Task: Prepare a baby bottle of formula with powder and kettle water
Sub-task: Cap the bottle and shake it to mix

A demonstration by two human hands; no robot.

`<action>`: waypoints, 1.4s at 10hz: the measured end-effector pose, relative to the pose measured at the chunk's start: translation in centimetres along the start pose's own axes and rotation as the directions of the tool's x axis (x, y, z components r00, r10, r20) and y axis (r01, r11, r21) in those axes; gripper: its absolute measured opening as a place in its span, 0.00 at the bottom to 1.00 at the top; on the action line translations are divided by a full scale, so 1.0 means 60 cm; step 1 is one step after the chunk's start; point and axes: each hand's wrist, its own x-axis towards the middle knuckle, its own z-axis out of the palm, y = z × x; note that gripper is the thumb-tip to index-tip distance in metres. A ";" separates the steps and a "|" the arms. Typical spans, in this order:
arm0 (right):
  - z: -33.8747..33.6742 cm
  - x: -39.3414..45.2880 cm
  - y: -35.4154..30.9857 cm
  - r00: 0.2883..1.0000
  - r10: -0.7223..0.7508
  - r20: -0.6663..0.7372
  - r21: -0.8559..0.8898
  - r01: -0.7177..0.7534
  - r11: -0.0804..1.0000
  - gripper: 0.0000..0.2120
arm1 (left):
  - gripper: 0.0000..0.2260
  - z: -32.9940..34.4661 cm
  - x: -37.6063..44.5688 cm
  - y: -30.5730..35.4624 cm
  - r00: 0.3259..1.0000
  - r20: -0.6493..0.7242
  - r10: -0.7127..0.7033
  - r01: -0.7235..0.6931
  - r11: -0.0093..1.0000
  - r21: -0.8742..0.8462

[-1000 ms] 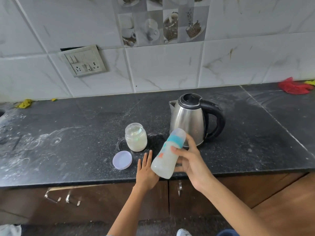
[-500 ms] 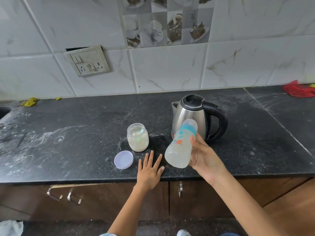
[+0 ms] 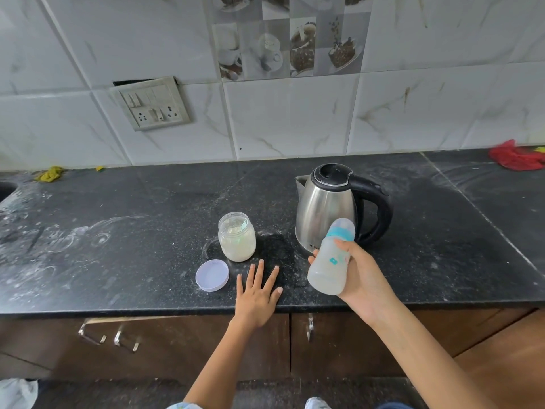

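Observation:
My right hand (image 3: 364,277) grips a capped baby bottle (image 3: 330,261) with a teal collar, tilted and filled with cloudy white liquid, held above the counter's front edge in front of the steel kettle (image 3: 326,209). My left hand (image 3: 258,292) lies flat on the black counter (image 3: 132,246), fingers spread, holding nothing. Just beyond it stands an open glass jar of white powder (image 3: 236,241) with a scoop inside. The jar's pale lilac lid (image 3: 212,275) lies on the counter to the left of my left hand.
Spilled powder streaks the counter. A red cloth (image 3: 514,158) lies at the far right by the wall, a yellow scrap (image 3: 50,174) at the far left near a sink edge. A switch panel (image 3: 152,103) hangs on the tiled wall. Cabinet doors with metal handles (image 3: 118,338) sit below.
The bottle has swung in my right hand from leaning left over my left hand to farther right and more upright. My left hand has spread flat on the counter.

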 end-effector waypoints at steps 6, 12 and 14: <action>0.015 -0.023 0.024 0.936 -0.224 0.271 -0.452 0.329 0.829 0.48 | 0.25 0.002 0.000 -0.001 1.000 -0.011 0.016 -0.015 0.998 0.055; 0.016 0.013 0.034 0.956 -0.196 0.217 -0.366 0.266 0.892 0.47 | 0.36 0.010 0.007 -0.005 0.995 -0.092 0.038 -0.032 0.997 0.070; 0.015 0.025 -0.001 0.940 -0.328 0.097 -0.201 0.342 0.918 0.43 | 0.48 0.014 0.008 -0.007 0.998 -0.050 0.025 -0.026 0.999 -0.023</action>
